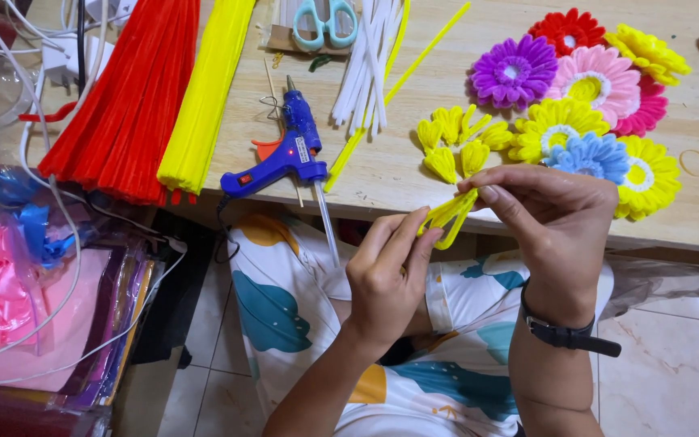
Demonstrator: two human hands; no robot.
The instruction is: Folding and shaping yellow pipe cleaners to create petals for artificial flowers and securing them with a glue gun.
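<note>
Both hands work below the edge of a wooden tabletop (414, 174), above a tiled floor (673, 364). Right hand (556, 214) and left hand (386, 279) each pinch a folded yellow pipe cleaner (446, 217), held between them. On the tabletop: red pipe cleaners (127, 97), finished flowers (584, 89), blue glue gun (285, 154).

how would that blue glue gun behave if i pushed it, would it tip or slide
The glue gun lies on its side on the table, so it probably slides or pivots rather than tips. Its cord hangs off the table edge and may drag it back. The glue stick juts past the edge, so it could catch on something.
</note>
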